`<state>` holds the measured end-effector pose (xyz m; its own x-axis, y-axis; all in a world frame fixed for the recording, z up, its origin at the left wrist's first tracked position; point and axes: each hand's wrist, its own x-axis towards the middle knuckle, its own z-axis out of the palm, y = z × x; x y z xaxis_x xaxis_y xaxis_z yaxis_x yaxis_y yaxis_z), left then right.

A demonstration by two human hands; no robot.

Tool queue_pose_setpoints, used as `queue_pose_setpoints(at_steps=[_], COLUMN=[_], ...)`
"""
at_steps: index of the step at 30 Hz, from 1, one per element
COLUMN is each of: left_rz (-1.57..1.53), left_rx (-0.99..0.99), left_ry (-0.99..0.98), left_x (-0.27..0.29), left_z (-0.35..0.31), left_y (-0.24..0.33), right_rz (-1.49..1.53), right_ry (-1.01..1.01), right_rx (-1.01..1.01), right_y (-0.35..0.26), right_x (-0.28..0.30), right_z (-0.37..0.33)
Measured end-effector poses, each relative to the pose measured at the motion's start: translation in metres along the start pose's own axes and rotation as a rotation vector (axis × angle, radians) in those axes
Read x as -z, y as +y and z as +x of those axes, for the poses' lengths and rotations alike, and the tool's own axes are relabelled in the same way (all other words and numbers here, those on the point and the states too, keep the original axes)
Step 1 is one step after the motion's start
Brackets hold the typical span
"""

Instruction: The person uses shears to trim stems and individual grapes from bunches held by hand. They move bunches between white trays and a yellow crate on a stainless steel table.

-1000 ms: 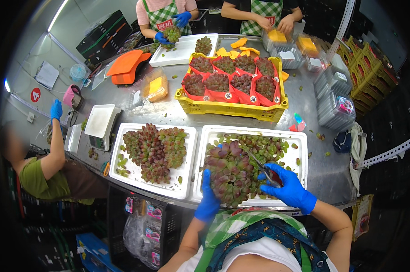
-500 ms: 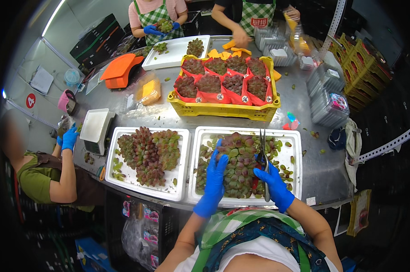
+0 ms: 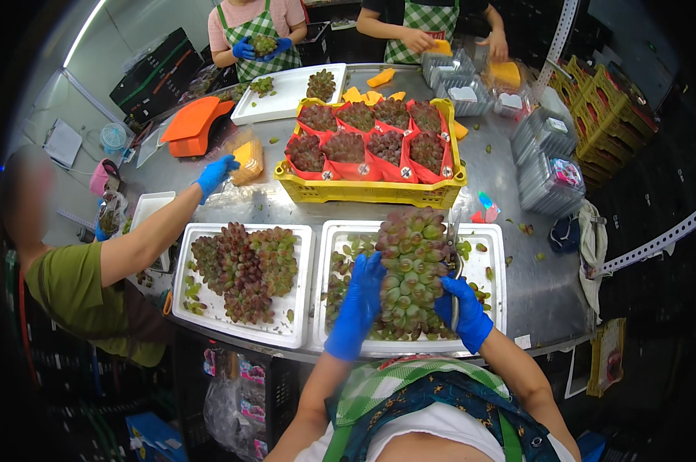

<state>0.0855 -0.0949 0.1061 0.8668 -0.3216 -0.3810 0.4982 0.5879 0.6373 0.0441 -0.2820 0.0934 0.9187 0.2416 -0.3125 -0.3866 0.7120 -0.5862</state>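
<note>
Above the right-hand white foam tray (image 3: 502,308) I hold up a large bunch of red-green grapes (image 3: 411,269). Along its left side, my left hand (image 3: 361,296), in a blue glove, supports the bunch, with some fingers hidden behind it. My right hand (image 3: 465,309), also gloved in blue, closes round a pair of metal snips (image 3: 456,289) and presses close to the bunch's right side. Loose grapes (image 3: 336,289) and cut-off berries lie in the tray under the bunch.
Left of my tray, another white tray (image 3: 305,308) holds several grape bunches (image 3: 244,269). Beyond stands a yellow crate (image 3: 363,192) of red-wrapped bunches. Clear plastic boxes (image 3: 548,181) are stacked at right. A co-worker's gloved hand (image 3: 217,175) reaches in at left; two people work opposite.
The grape bunch has risen and turned more upright in my hands. The co-worker at left has stretched an arm toward the bag of yellow pieces. The whole view has shifted slightly.
</note>
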Motion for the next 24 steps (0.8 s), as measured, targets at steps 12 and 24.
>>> queue_pose_setpoints(at_steps=[12, 24], left_rz=[-0.448, -0.551], left_rx=[-0.034, -0.094], left_ry=[-0.358, -0.445], left_x=[0.027, 0.036], left_z=[-0.02, -0.018], left_y=[-0.03, -0.025], right_rz=[-1.102, -1.267], right_ry=[-0.263, -0.075], right_rx=[0.262, 0.323], right_y=[-0.04, -0.045], right_x=[-0.071, -0.064], right_z=[-0.024, -0.035])
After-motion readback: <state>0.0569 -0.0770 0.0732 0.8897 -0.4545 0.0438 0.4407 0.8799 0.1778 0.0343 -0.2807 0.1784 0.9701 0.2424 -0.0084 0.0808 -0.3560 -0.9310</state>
